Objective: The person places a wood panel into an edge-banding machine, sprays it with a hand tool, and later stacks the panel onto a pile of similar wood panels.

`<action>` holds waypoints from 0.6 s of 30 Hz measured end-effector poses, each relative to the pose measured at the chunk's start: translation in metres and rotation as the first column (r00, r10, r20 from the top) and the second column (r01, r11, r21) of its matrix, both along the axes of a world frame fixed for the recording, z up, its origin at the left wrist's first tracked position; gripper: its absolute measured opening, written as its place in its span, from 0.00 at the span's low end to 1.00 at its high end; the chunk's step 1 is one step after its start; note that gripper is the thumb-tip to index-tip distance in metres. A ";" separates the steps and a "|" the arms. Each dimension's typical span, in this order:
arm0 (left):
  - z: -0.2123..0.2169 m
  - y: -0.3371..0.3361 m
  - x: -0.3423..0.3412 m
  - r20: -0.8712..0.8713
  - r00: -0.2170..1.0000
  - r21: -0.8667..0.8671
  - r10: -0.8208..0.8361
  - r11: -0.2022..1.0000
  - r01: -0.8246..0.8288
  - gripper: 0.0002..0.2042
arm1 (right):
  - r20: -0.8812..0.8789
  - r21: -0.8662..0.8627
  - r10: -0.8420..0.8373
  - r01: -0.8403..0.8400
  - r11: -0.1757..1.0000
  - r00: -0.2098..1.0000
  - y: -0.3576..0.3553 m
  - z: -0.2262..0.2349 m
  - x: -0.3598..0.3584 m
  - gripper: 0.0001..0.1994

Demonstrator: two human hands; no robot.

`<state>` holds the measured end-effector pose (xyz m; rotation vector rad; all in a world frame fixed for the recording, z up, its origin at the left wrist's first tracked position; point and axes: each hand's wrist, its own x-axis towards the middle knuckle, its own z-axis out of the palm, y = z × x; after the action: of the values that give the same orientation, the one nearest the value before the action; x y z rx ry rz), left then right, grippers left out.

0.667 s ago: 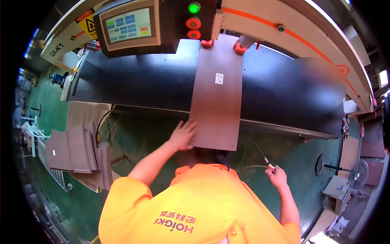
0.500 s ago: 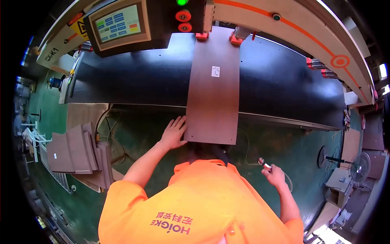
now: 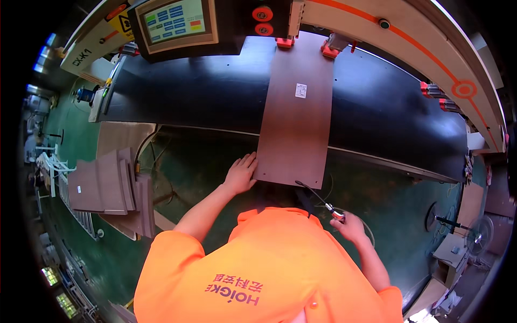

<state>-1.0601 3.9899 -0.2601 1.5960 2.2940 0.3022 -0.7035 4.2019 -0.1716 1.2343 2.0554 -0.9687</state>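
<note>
A long brown panel [image 3: 293,129] with a small white label [image 3: 301,90] lies across the black machine table, its near end reaching out over the table's front edge. My left hand [image 3: 241,173] rests against the panel's left edge near that end, fingers stretched out. In my right hand [image 3: 351,226] is an air blow gun [image 3: 336,214], gripped by its red-and-silver body. Its thin dark nozzle points up and left, the tip close to or touching the panel's near right corner. A pale hose curves away behind the right hand.
Above the black table [image 3: 188,91] spans a beige machine beam [image 3: 393,32] with red-tipped clamps and a touchscreen panel [image 3: 175,24]. Brown boards [image 3: 102,185] are stacked at the left. A standing fan [image 3: 481,230] and a grey box [image 3: 451,252] are at the right.
My right hand has brought the air blow gun left, and its nozzle now reaches the panel's near end. The left hand stays at the panel's edge. The whole view has shifted slightly.
</note>
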 end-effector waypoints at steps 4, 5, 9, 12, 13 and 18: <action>-0.013 -0.006 -0.002 -0.009 0.999 -0.026 -0.043 0.999 0.043 0.31 | -0.052 -0.013 0.003 -0.004 1.000 0.999 -0.011 -0.007 -0.017 0.18; -0.017 -0.006 -0.006 -0.031 0.997 -0.045 -0.072 0.996 0.071 0.31 | -0.187 -0.092 -0.103 0.087 0.992 0.977 -0.011 -0.028 -0.006 0.15; -0.004 -0.002 -0.015 0.151 0.988 -0.093 -0.003 0.996 0.017 0.33 | -0.247 -0.480 -0.520 0.363 0.799 0.818 -0.001 -0.031 -0.011 0.13; -0.017 0.012 -0.010 0.453 0.823 -0.066 0.344 0.933 -0.353 0.31 | -0.248 -0.814 -0.849 0.375 0.444 0.466 -0.006 -0.036 -0.017 0.18; -0.023 0.020 -0.007 0.702 0.553 -0.137 0.450 0.846 -0.516 0.31 | -0.203 -0.840 -0.885 0.389 0.378 0.419 -0.009 -0.033 -0.020 0.22; -0.066 0.043 0.006 0.750 0.363 -0.242 0.553 0.740 -0.628 0.29 | -0.241 -0.620 -0.780 0.526 0.582 0.578 -0.004 -0.030 -0.022 0.24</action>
<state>-1.0541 4.0334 -0.3261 0.3356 1.9706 1.0628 -0.7260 4.1980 -0.2019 1.6295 1.4152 -2.2371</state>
